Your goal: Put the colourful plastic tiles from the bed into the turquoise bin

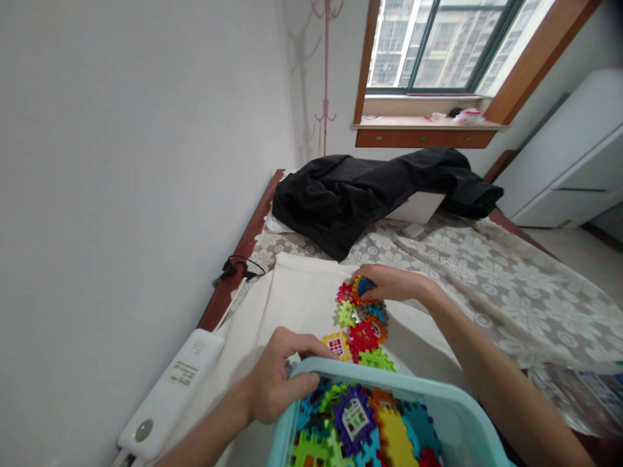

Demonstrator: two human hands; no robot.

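Note:
My left hand (275, 376) is closed on the near-left corner of a light blue plastic bin (418, 384), thumb inside the rim and fingers outside. Inside the bin lie many interlocking plastic blocks, among them a purple one with a white window (354, 420) and a yellow one (396, 436). Beyond the bin, my right hand (389, 283) pinches an orange-and-blue toothed block (364, 285), its fingers partly covering it. This block is at the far end of a loose pile on white cloth, with a red block (363, 338) and a yellow window block (337, 346) nearer the bin.
White cloth (296, 292) covers part of a table with a floral cover (516, 279). A black garment (370, 185) lies over a white box at the far end. A white power strip (172, 389) and black cable (238, 266) run along the left edge, by the wall.

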